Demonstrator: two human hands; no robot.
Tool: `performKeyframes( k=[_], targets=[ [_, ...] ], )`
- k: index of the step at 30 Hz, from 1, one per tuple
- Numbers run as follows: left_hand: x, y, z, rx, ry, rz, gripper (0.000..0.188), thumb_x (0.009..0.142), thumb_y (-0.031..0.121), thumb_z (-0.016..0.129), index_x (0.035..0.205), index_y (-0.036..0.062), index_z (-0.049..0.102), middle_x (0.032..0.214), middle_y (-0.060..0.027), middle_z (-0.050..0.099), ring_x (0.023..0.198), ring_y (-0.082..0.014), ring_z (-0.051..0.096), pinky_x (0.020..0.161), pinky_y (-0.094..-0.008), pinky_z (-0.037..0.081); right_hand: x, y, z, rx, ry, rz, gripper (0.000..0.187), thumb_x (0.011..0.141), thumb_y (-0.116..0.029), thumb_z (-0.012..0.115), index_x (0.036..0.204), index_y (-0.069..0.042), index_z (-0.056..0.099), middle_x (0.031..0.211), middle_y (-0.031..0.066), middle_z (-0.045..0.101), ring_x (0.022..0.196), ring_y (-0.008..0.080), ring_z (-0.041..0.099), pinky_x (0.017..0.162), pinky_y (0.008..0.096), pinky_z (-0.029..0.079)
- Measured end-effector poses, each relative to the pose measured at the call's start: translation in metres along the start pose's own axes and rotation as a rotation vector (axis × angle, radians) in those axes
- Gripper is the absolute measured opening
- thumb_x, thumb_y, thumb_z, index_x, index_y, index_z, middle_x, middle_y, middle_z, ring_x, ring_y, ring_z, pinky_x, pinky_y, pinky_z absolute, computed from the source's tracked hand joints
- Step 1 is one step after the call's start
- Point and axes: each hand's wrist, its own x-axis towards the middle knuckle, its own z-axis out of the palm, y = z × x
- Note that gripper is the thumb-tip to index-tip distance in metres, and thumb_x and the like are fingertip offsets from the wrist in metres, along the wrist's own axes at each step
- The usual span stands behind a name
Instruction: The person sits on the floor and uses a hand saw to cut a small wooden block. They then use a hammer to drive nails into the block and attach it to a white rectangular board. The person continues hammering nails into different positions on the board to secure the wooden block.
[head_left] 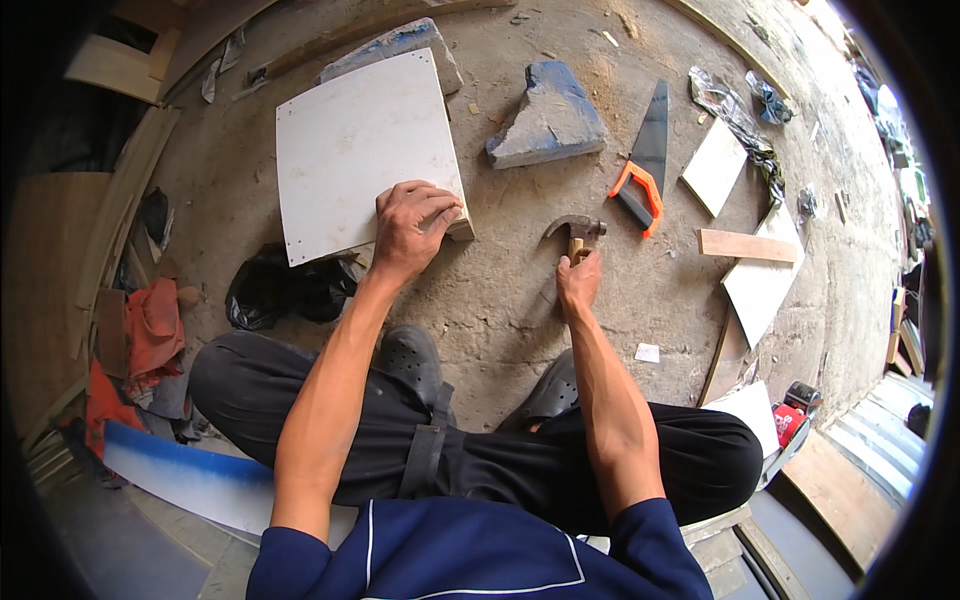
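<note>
My right hand point(579, 276) is wrapped around the handle of a claw hammer point(584, 228), its metal head held just above the concrete floor. My left hand point(412, 228) rests at the near right corner of a white square panel point(365, 150). Its thumb and fingers are pinched together there, and whatever they hold is too small to make out. Small dark nail heads or holes show at the panel's other corners. Beneath the near right corner a bit of wooden frame shows. The panel's far edge lies by a blue-grey stone block point(425, 45).
Another blue-grey stone block point(548, 115) sits right of the panel. Beyond the hammer lies a handsaw point(645, 165) with an orange and black handle. White board pieces point(715, 165) and a wooden strip point(748, 245) lie farther right. A black plastic bag point(285, 290) is near my left knee.
</note>
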Motion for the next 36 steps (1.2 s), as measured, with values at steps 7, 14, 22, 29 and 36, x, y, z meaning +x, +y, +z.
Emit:
performKeyframes(
  k=[7, 14, 22, 29, 36],
  targets=[
    [0.001, 0.003, -0.001, 0.025, -0.019, 0.004, 0.009, 0.086, 0.02, 0.07, 0.092, 0.014, 0.073, 0.097, 0.0042, 0.072, 0.107, -0.0191, 0.058, 0.097, -0.0368, 0.034, 0.0, 0.003, 0.001, 0.004, -0.006, -0.014, 0.04, 0.081, -0.019, 0.068, 0.114, -0.003, 0.051, 0.112, 0.0231, 0.058, 0.107, 0.0411, 0.056, 0.091, 0.0488, 0.045],
    [0.0, 0.003, -0.002, 0.04, -0.032, -0.006, 0.009, 0.088, 0.019, 0.069, 0.094, 0.0144, 0.073, 0.099, 0.0034, 0.072, 0.109, -0.0213, 0.058, 0.099, -0.0373, 0.034, 0.002, 0.005, 0.003, 0.011, 0.004, -0.02, 0.041, 0.08, -0.019, 0.069, 0.114, -0.002, 0.051, 0.11, 0.0232, 0.059, 0.106, 0.0408, 0.056, 0.091, 0.0485, 0.046],
    [0.0, 0.003, -0.001, 0.039, -0.028, 0.004, 0.009, 0.087, 0.02, 0.07, 0.094, 0.0142, 0.073, 0.099, 0.0037, 0.072, 0.108, -0.021, 0.058, 0.098, -0.0369, 0.034, 0.001, 0.002, 0.001, -0.011, -0.001, -0.007, 0.04, 0.081, -0.019, 0.069, 0.113, -0.002, 0.051, 0.111, 0.0226, 0.059, 0.106, 0.0407, 0.057, 0.09, 0.0483, 0.046],
    [-0.001, 0.0, -0.001, 0.043, -0.016, 0.022, 0.009, 0.087, 0.019, 0.07, 0.094, 0.0134, 0.074, 0.098, 0.0037, 0.072, 0.108, -0.0202, 0.059, 0.097, -0.0364, 0.035, 0.0, -0.008, -0.004, -0.044, -0.038, 0.007, 0.043, 0.08, -0.016, 0.07, 0.113, -0.001, 0.048, 0.111, 0.0238, 0.058, 0.106, 0.0417, 0.056, 0.091, 0.0492, 0.046],
    [0.002, 0.005, -0.001, 0.07, -0.011, 0.063, 0.009, 0.086, 0.015, 0.069, 0.093, 0.0118, 0.073, 0.097, 0.0021, 0.071, 0.104, -0.0217, 0.061, 0.095, -0.0362, 0.037, 0.014, -0.003, -0.005, -0.127, -0.108, -0.024, 0.045, 0.079, -0.006, 0.068, 0.114, 0.001, 0.042, 0.109, 0.0276, 0.057, 0.103, 0.0469, 0.056, 0.087, 0.0529, 0.047]
  ],
)
